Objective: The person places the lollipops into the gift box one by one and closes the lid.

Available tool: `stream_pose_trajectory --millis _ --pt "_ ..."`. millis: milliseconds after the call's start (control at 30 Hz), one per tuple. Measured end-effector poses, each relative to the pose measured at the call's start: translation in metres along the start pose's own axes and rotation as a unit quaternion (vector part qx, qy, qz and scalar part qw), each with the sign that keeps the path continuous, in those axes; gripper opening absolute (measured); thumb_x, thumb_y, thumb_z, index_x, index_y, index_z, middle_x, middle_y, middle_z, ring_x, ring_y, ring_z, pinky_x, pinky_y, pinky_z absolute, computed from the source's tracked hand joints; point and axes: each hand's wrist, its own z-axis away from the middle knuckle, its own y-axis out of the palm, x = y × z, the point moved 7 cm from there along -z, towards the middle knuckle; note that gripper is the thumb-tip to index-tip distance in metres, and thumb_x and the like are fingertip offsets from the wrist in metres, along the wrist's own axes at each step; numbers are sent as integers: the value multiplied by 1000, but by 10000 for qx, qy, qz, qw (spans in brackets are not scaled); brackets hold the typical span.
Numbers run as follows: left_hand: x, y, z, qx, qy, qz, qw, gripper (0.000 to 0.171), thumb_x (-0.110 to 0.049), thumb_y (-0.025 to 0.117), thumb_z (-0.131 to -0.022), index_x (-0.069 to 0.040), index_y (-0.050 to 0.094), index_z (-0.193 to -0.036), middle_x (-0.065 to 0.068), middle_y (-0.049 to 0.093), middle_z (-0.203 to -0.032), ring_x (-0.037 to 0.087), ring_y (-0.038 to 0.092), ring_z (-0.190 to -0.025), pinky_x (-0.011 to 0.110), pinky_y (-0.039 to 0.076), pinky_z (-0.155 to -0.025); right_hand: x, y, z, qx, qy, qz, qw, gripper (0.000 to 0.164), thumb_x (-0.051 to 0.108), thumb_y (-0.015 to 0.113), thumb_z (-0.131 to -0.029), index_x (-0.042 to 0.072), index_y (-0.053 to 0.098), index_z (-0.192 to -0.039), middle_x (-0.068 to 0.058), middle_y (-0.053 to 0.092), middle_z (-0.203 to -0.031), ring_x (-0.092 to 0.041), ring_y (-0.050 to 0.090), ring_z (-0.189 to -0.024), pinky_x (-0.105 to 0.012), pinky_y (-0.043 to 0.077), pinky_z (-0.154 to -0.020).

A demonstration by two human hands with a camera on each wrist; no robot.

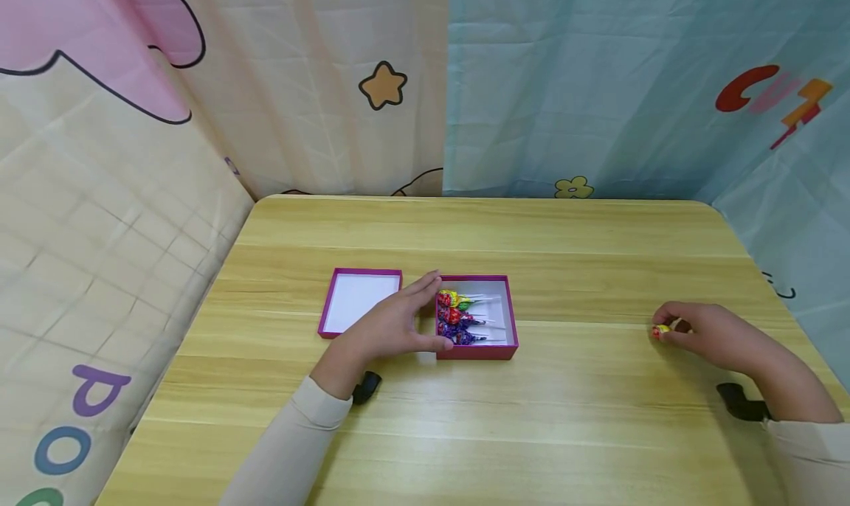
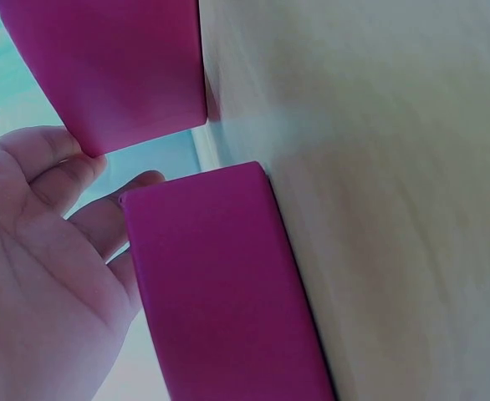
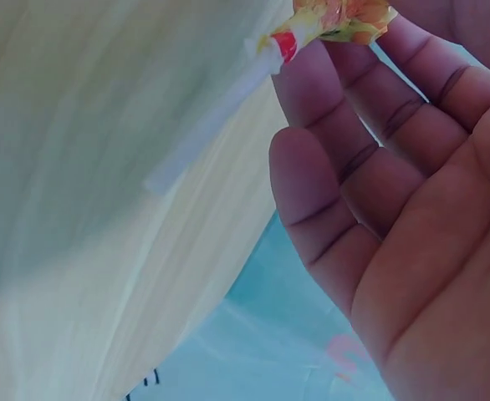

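A magenta box [image 1: 513, 321] with a white inside holds several wrapped lollipops [image 1: 454, 318], their heads at the left and white sticks to the right. My left hand [image 1: 392, 321] spans the box's left side, thumb at the front corner and fingers at the back one. In the left wrist view its fingertips [image 2: 86, 167] meet the corner of the box [image 2: 136, 67]. Far to the right, my right hand [image 1: 717, 336] pinches a lollipop [image 1: 660, 331] by its yellow and red wrapped head. Its white stick [image 3: 216, 125] points away from the fingers in the right wrist view.
The box's lid [image 1: 361, 299], white inside up with a magenta rim, lies left of the box, beneath the left forearm's side. All stand on a wooden table [image 1: 584, 417]. Printed curtains [image 1: 571, 85] hang behind and beside it. Black wrist-camera pieces [image 1: 742, 403] sit by both wrists.
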Motion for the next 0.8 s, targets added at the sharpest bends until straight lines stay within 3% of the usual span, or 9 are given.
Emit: stream_pose_trajectory --millis 467,800 --pt "-1 0 -2 42 113 20 9999 114 -66 75 -71 -19 20 -159 -12 10 -165 16 19 -149 41 26 -117 34 -10 -17 244 -233 -206 9992 11 16 70 -93 16 67 -103 9 65 -92 -6 58 -80 -27 48 -61" --pt "-1 0 -2 45 163 18 9999 114 -61 77 -71 -16 20 -158 -5 12 -166 19 21 -148 41 27 -117 75 -18 -41 605 -638 -196 9959 13 11 71 -92 14 67 -105 7 65 -93 -7 58 -77 -27 49 -61"
